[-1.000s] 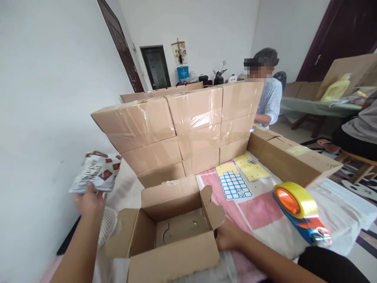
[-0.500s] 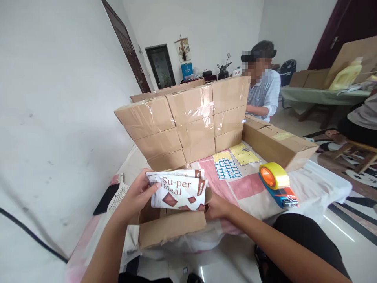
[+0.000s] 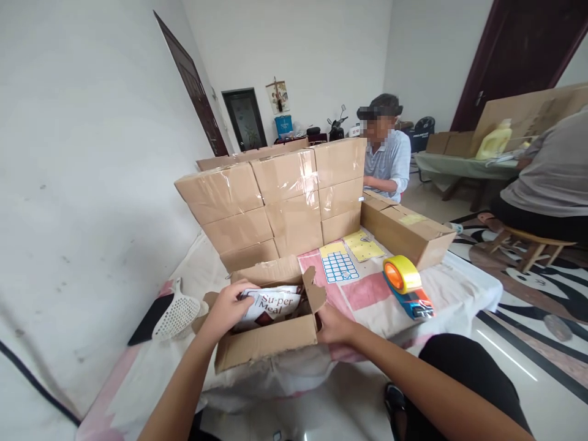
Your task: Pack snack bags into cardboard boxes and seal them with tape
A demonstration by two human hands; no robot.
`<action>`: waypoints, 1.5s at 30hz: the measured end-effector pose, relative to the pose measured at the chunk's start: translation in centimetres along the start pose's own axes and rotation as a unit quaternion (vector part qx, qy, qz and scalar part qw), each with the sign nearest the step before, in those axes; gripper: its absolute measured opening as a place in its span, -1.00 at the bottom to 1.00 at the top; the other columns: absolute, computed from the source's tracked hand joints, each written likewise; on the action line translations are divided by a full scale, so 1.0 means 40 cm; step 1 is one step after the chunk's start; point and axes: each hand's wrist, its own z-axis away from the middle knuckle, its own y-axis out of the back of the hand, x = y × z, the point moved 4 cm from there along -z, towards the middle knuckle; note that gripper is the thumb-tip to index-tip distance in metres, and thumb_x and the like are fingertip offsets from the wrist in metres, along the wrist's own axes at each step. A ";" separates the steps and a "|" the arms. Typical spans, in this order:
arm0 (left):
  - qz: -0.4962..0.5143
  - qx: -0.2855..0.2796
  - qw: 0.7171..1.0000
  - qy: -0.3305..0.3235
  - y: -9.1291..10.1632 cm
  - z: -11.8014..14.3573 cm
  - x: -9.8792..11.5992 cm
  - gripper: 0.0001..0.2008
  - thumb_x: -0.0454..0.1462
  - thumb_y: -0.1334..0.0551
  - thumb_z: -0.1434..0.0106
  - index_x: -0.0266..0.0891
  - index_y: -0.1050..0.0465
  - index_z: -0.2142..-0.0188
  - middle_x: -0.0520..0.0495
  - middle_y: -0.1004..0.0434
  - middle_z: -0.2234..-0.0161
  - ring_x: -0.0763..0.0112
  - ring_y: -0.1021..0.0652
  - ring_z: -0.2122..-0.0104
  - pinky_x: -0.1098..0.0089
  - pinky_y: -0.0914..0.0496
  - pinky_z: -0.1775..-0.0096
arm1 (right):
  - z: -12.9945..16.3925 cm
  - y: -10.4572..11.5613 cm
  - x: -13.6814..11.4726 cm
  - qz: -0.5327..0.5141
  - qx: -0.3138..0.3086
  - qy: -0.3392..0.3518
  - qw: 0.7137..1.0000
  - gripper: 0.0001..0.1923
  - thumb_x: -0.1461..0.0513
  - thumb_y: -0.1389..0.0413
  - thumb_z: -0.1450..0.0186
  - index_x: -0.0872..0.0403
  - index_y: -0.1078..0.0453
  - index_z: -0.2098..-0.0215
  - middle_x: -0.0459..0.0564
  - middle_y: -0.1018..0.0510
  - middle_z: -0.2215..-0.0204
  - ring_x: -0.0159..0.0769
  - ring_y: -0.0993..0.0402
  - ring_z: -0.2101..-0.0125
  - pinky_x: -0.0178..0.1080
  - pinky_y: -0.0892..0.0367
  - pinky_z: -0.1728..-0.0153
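A person's left hand (image 3: 226,308) grips a white "Su-per Meal" packet (image 3: 271,302) by its near-left edge and holds it flat inside an open cardboard box (image 3: 269,340), while the right hand (image 3: 334,324) is closed around the box's right wall just below its raised side flap (image 3: 316,290), apparently to keep the carton steady on the cloth-covered table (image 3: 463,291). The packet lies low between the box walls, its printed face up. All four flaps stand open, leaving the mouth of the box unobstructed from above. Behind it, a wall of taped cartons (image 3: 275,196) closes off the far side, and a long carton (image 3: 407,228) lies along the right; between them rest a blue grid sheet (image 3: 339,266) and yellow sheets (image 3: 365,247). A tape dispenser (image 3: 407,286) sits to the right of the box, apart from it, near the table's edge. A white perforated scoop (image 3: 177,313) lies to the left, close to the wall. A seated person (image 3: 386,158) works beyond the cartons; another sits at far right (image 3: 546,177).
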 end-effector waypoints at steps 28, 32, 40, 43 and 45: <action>-0.032 0.027 0.992 -0.120 0.026 0.202 -0.208 0.03 0.50 -0.02 0.01 -0.11 -0.50 -0.17 -0.24 -0.31 -0.33 -0.18 -0.22 -0.37 -0.02 -0.16 -0.34 | 0.000 0.047 -0.014 0.045 0.028 0.077 0.996 -0.13 0.14 -0.24 -0.24 -0.05 0.02 -0.43 0.19 0.11 -0.45 0.06 0.20 -0.47 0.10 0.03 -0.39; -0.073 -0.010 0.983 -0.168 0.005 0.218 -0.201 0.15 0.47 -0.17 0.14 -0.10 -0.33 -0.32 -0.27 -0.10 -0.42 -0.22 -0.10 -0.41 -0.10 -0.07 -0.36 | -0.021 0.069 -0.061 0.074 0.052 0.093 0.992 -0.35 0.20 -0.25 -0.20 -0.01 -0.21 -0.23 0.23 -0.03 -0.41 0.08 0.05 -0.43 0.10 -0.06 -0.35; -0.177 0.039 0.957 -0.227 0.005 0.246 -0.166 0.06 0.42 -0.14 -0.05 -0.04 -0.15 -0.41 -0.23 -0.17 -0.40 -0.19 -0.18 -0.38 -0.07 -0.24 -0.30 | -0.060 0.099 -0.111 -0.039 -0.024 0.038 0.998 -0.49 0.22 -0.24 -0.15 -0.01 -0.21 -0.04 0.15 -0.12 -0.38 0.04 0.04 -0.42 0.05 0.02 -0.35; -0.114 0.078 0.968 -0.208 0.002 0.242 -0.160 -0.27 0.25 0.08 -0.37 -0.04 -0.30 -0.33 -0.16 -0.30 -0.35 -0.08 -0.18 -0.39 -0.09 -0.19 -0.33 | -0.075 0.102 -0.098 -0.150 -0.039 0.014 0.988 -0.44 0.20 -0.10 -0.18 -0.07 -0.18 -0.16 0.04 -0.19 -0.34 -0.01 0.02 -0.40 0.09 0.07 -0.35; -0.059 0.128 0.973 -0.182 -0.002 0.232 -0.160 -0.36 0.14 0.13 -0.45 -0.10 -0.39 -0.26 -0.20 -0.44 -0.24 -0.04 -0.30 -0.33 -0.08 -0.23 -0.30 | -0.083 0.105 -0.092 -0.210 -0.010 0.018 0.977 -0.30 0.20 -0.04 -0.17 -0.14 -0.08 -0.29 -0.01 -0.14 -0.37 -0.04 0.06 -0.41 0.12 0.11 -0.35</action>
